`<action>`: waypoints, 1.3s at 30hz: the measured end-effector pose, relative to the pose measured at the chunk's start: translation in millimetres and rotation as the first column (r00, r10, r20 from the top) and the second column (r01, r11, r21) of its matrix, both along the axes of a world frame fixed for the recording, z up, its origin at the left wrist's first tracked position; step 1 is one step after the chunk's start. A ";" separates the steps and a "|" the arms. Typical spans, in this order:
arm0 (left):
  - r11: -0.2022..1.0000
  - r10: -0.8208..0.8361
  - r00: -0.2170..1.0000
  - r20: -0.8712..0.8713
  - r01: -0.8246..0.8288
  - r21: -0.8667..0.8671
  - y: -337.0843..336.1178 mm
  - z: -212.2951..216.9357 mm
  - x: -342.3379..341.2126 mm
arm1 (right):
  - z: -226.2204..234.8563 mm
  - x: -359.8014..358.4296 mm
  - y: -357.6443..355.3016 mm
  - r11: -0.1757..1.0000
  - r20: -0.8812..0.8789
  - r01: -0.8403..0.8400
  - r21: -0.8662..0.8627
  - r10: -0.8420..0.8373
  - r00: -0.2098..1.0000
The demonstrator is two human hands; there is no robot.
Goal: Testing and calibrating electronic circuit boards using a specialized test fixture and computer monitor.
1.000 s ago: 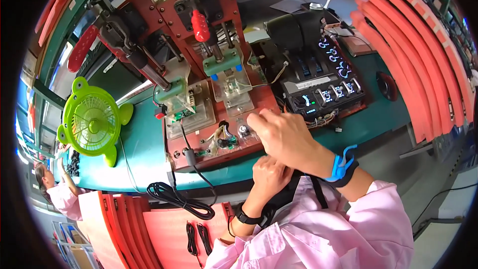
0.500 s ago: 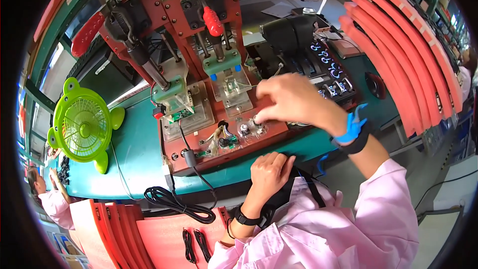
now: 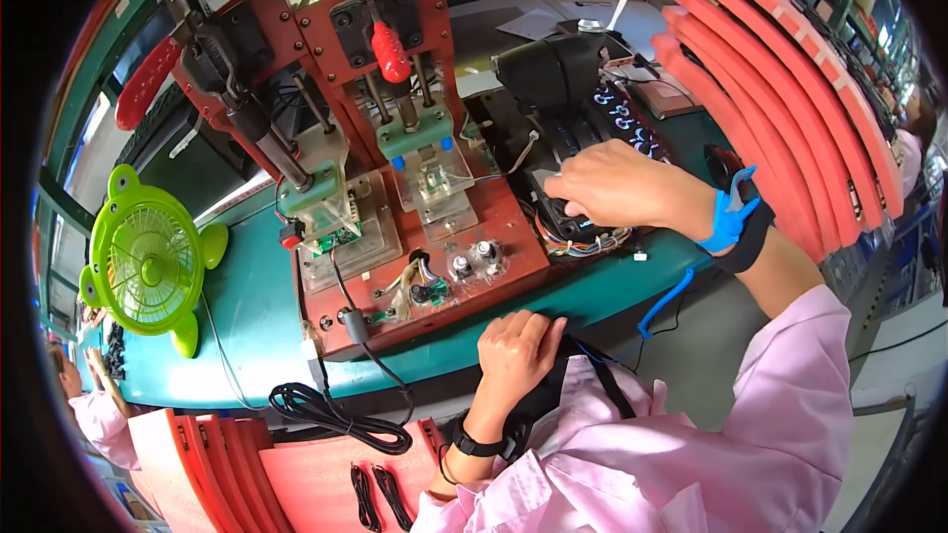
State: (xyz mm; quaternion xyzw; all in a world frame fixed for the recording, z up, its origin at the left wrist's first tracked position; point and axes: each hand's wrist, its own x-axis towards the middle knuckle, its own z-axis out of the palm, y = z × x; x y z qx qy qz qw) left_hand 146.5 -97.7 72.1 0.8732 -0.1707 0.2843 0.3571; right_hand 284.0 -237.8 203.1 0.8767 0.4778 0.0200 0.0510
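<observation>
My right hand [image 3: 627, 186] is over the black panel device [image 3: 586, 230] at the right of the bench. Its thumb and fingers are drawn together at the panel's left side, and what they pinch, if anything, is hidden. My left hand [image 3: 516, 350] rests at the front edge of the bench, fingers curled in, with nothing visible in it. Between my hands and the fixture is the red base [image 3: 464, 291], carrying two round silver knobs [image 3: 474, 260] and a small green circuit board with wires [image 3: 427, 288]. A board [image 3: 336, 237] sits under the left clamp.
Two toggle clamps with red handles [image 3: 392, 52] stand behind the base. A green fan [image 3: 148, 262] is at the left, a coiled black cable [image 3: 336, 413] at the front edge. Red foam sheets [image 3: 780, 109] stack at the right. Another person [image 3: 99, 415] sits far left.
My right hand has moved from the silver knobs on the red base rightward to the black panel device. My left hand stays at the bench edge. The view has shifted slightly.
</observation>
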 end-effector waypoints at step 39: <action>0.996 0.009 0.991 0.135 0.003 -0.087 3.6 -16.3 -3.4 | -3.5 -7.4 -31.9 0.993 0.254 0.003 0.115 -0.032 0.967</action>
